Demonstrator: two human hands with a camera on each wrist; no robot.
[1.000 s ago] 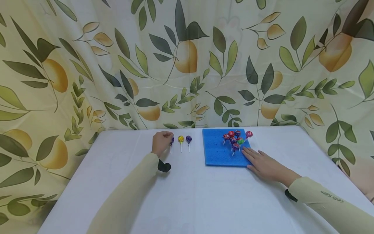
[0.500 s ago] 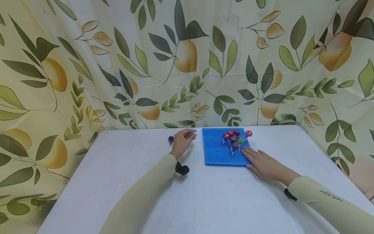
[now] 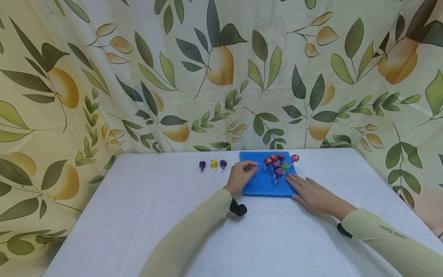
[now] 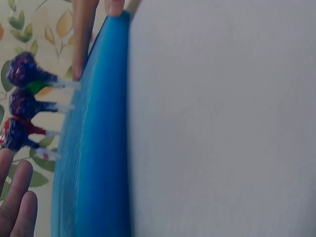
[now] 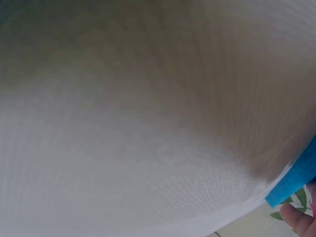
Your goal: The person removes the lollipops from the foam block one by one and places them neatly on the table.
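My left hand [image 3: 241, 175] hovers at the left part of a blue foam board [image 3: 257, 189], fingers loosely bent and holding nothing I can see. In the left wrist view its fingers [image 4: 19, 200] are apart from the lollipops. Several wrapped lollipops, among them a green one [image 3: 284, 166], a pink one [image 3: 295, 158] and a dark one [image 3: 278, 173], stand with sticks in the board. My right hand [image 3: 313, 195] rests flat on the board's right edge. On the table left of the board lie a purple lollipop [image 3: 202, 165], a yellow lollipop [image 3: 214, 164] and another purple lollipop [image 3: 223, 164].
A white cloth covers the table [image 3: 221, 231]. Behind it hangs a curtain [image 3: 194, 77] with a fruit and leaf print. Mostly white tablecloth [image 5: 123, 158] shows in the right wrist view, with a corner of the foam at lower right.
My left hand has let go of the leftmost purple lollipop and moved right, past the yellow and the other purple one, to the foam board. My right hand has stayed put.
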